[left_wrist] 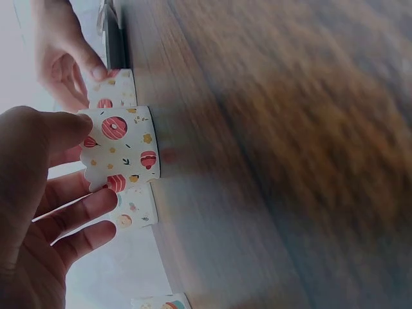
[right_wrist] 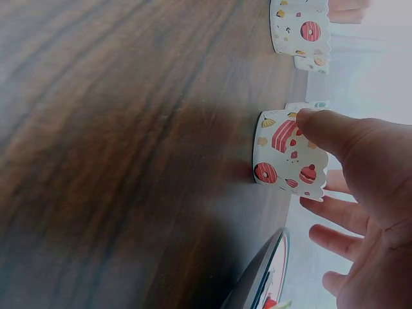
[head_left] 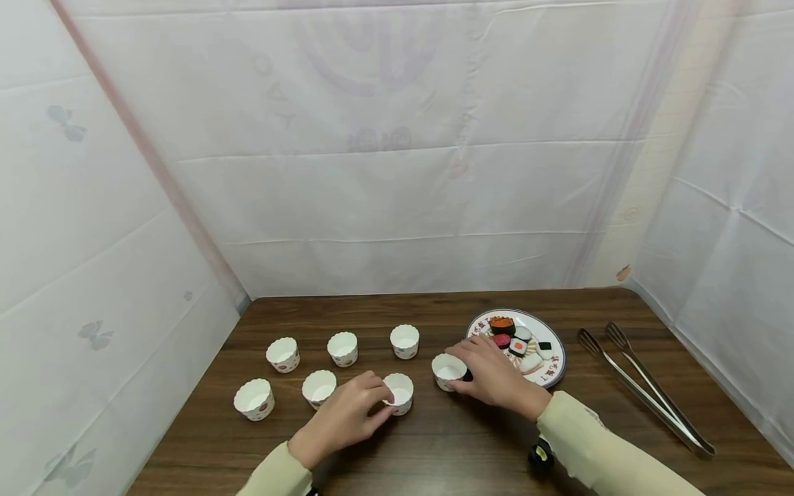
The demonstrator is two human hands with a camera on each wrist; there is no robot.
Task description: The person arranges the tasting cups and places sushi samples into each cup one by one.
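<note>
Left hand (head_left: pixel 347 417): Although its lower fingers hang loose, the thumb and forefinger pinch the edge of a white paper cup (head_left: pixel 403 397) standing upright on the table (head_left: pixel 434 455).
Right hand (head_left: pixel 490 372): Clamped between thumb and fingers on the outlying cup (head_left: pixel 448 373), which stands to the right of the first, the two apart.
Prints: Red doughnuts show on both held cups, along with other small sweets.
Nearer row: Left of that first cup I see a neighbouring cup (head_left: pixel 318 387), partly behind the left hand, then an end cup (head_left: pixel 254 401).
Farther row: Three back cups (head_left: pixel 342 349), spaced apart.
Plate: Just beyond the right hand, a round plate (head_left: pixel 540 325) bears several sushi pieces (head_left: pixel 517 346).
Tongs: Over to my right, metal tongs (head_left: pixel 650 399) lie with their tips apart, pointing towards the back.
Walls: Pale printed sheeting (head_left: pixel 372 207) surrounds the table.
</note>
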